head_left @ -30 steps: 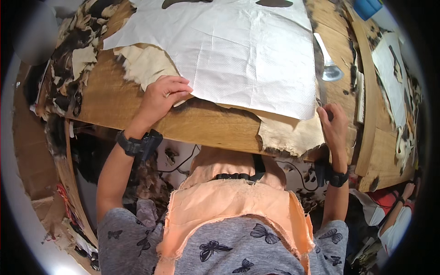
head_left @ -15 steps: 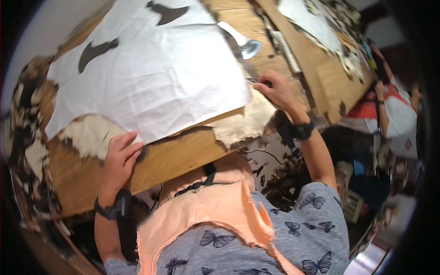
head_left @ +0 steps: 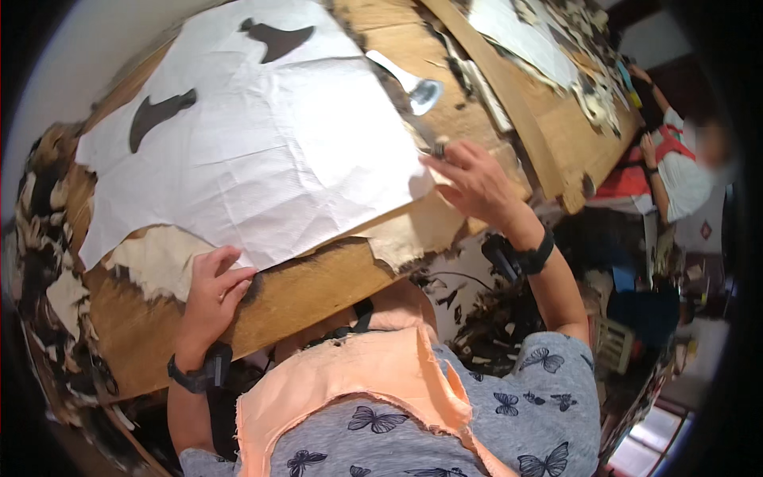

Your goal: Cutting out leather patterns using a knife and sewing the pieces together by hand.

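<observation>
A large white sheet (head_left: 246, 151) with cut curved edges lies over a pale hide (head_left: 155, 258) on the wooden table (head_left: 318, 282). My left hand (head_left: 218, 290) rests at its near edge, fingers stretched and slightly apart. On the far right, my right hand (head_left: 481, 187) reaches to the sheet's right corner, fingers extended over the edge and thumb apart. Beside those fingers lies a small dark tool (head_left: 425, 131), partly covered by the hand. Two dark curved blades (head_left: 280, 40) lie on the sheet's far part.
Beyond the sheet lies a white-handled tool with a broad metal blade (head_left: 425, 94). A long wooden strip (head_left: 497, 87) crosses the table at right. Hide scraps (head_left: 48, 302) pile along the left edge. Another person (head_left: 679, 171) sits at far right.
My right hand has moved from the exposed hide to the sheet's right edge, its fingers straightening. My left hand stays at the near edge. The view has shifted slightly.
</observation>
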Demonstrator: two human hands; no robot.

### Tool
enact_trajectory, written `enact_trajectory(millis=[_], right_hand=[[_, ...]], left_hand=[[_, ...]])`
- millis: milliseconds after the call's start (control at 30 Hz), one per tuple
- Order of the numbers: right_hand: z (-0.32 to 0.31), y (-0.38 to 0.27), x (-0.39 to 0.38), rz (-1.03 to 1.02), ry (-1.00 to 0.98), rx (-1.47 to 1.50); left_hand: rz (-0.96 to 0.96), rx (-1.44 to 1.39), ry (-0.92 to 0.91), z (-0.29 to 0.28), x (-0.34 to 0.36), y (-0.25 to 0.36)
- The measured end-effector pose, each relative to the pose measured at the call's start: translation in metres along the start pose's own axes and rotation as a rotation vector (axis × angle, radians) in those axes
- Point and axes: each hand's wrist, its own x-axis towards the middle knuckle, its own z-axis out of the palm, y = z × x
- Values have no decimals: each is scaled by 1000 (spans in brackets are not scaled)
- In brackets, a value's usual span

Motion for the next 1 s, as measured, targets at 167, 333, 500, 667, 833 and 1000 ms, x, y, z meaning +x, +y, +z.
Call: enact_trajectory(millis=[167,333,500,667,833,1000], right_hand=[[18,-1,30,-165,-228,22],[5,15,53,-34,-460,186],[-24,15,126,29,-205,375],[-11,48,213,32,47,176],[41,130,255,359,179,29],[98,176,236,634,-18,-230]], left_hand=[[60,67,28,1,-10,-20],[184,103,138,8,-13,-18],[158,-48,419,-21,-36,-13],[-139,-4,655,-54,-74,-28],[-259,55,710,-91,-91,-49],[-321,103,715,-127,-72,-65]])
